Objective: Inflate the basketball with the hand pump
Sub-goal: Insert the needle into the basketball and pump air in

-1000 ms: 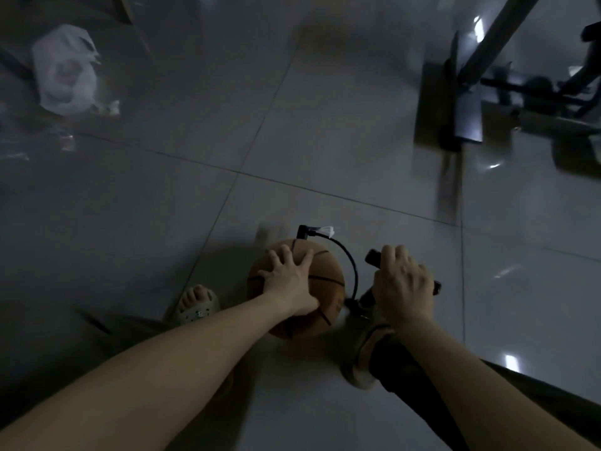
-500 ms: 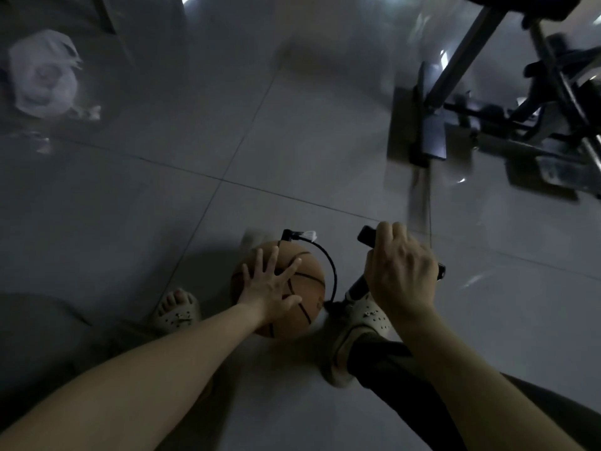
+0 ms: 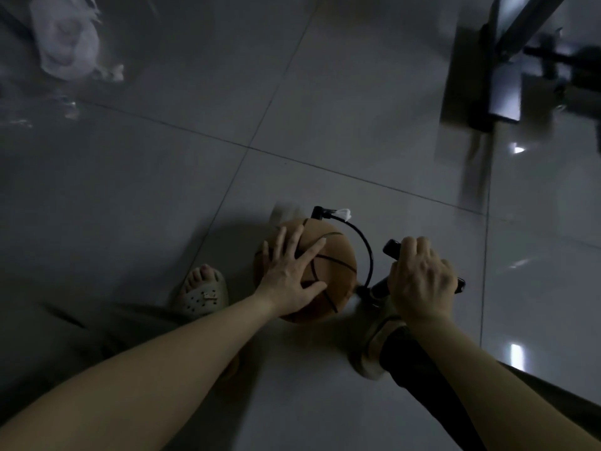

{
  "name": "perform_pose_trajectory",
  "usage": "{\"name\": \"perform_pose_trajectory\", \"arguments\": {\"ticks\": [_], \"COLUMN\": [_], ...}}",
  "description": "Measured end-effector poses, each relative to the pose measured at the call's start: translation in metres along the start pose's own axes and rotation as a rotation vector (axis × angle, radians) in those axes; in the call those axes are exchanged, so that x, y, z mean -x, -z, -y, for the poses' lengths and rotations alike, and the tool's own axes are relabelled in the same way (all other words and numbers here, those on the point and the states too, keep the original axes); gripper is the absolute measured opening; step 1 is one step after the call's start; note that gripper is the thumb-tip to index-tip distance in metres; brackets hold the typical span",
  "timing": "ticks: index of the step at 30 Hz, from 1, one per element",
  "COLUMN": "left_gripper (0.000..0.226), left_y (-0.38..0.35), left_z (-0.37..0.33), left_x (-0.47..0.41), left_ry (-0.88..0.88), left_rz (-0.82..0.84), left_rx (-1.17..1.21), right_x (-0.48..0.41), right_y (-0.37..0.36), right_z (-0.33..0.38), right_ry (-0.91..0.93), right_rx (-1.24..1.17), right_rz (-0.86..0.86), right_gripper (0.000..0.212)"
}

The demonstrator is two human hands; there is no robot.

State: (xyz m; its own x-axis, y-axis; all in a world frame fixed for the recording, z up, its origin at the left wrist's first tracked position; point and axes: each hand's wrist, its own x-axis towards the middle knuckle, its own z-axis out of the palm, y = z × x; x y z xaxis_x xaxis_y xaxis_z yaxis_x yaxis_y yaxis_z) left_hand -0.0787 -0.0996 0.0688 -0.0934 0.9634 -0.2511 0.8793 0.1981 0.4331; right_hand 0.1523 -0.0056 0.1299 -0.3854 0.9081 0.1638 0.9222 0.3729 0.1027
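Observation:
An orange basketball rests on the grey tiled floor between my feet. My left hand lies flat on top of it, fingers spread. A thin black hose arcs from a nozzle at the ball's far side down to the base of the black hand pump. My right hand is closed around the pump's T-handle, whose ends stick out on both sides. The pump barrel is mostly hidden under that hand.
My left foot in a beige clog stands left of the ball; my right shoe sits by the pump base. A dark metal exercise frame stands far right. A white plastic bag lies far left.
My right hand rose with the handle half a second ago and has now come back down. My left hand stays pressed on the ball. The view has swung with my head.

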Motion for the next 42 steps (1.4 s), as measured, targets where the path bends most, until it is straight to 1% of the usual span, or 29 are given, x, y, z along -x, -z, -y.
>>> {"name": "perform_pose_trajectory", "arguments": {"ticks": [4,6,8,10,12,15,17,19,22,30,34,39,42], "left_gripper": [0.088,0.088,0.088,0.088,0.089,0.089,0.089,0.09,0.088,0.085,0.086,0.086,0.088], "left_y": [0.008,0.016,0.024,0.026,0.027,0.021,0.017,0.013,0.007,-0.007,-0.008,-0.008,-0.001], "left_z": [-0.004,-0.01,-0.014,-0.017,-0.02,-0.026,-0.028,-0.03,-0.033,-0.041,-0.044,-0.043,-0.047], "left_x": [0.003,-0.002,-0.006,-0.009,-0.009,-0.008,-0.006,-0.006,-0.01,-0.013,-0.02,-0.018,-0.014], "left_ry": [0.007,0.031,0.059,0.073,0.089,0.082,0.069,0.053,0.056,-0.037,-0.036,-0.042,-0.04], "left_rz": [0.136,0.2,0.266,0.301,0.315,0.288,0.252,0.228,0.221,0.104,0.088,0.094,0.145], "left_rx": [-0.061,-0.089,-0.119,-0.139,-0.138,-0.142,-0.146,-0.162,-0.172,-0.221,-0.186,-0.19,-0.215], "right_x": [-0.003,-0.007,-0.009,-0.013,-0.024,-0.04,-0.042,-0.03,-0.007,-0.003,0.008,0.018,0.021], "right_y": [0.014,0.028,0.049,0.075,0.111,0.163,0.17,0.154,0.109,0.041,0.009,-0.001,0.015], "right_z": [0.003,0.004,0.003,-0.003,-0.011,-0.022,-0.026,-0.019,-0.009,-0.003,-0.003,0.0,0.002], "right_ry": [0.019,0.031,0.084,0.155,0.199,0.109,0.052,0.055,0.059,0.05,0.035,0.032,0.032], "right_rx": [-0.007,0.018,0.029,0.058,0.067,0.056,0.049,0.062,0.092,0.055,0.028,-0.022,-0.034], "right_rz": [0.092,0.141,0.168,0.112,-0.001,-0.152,-0.201,-0.19,-0.177,-0.175,-0.085,-0.02,0.048], "right_gripper": [0.013,0.017,0.022,0.023,0.025,0.018,0.012,0.01,0.011,0.01,0.006,0.006,0.016]}}
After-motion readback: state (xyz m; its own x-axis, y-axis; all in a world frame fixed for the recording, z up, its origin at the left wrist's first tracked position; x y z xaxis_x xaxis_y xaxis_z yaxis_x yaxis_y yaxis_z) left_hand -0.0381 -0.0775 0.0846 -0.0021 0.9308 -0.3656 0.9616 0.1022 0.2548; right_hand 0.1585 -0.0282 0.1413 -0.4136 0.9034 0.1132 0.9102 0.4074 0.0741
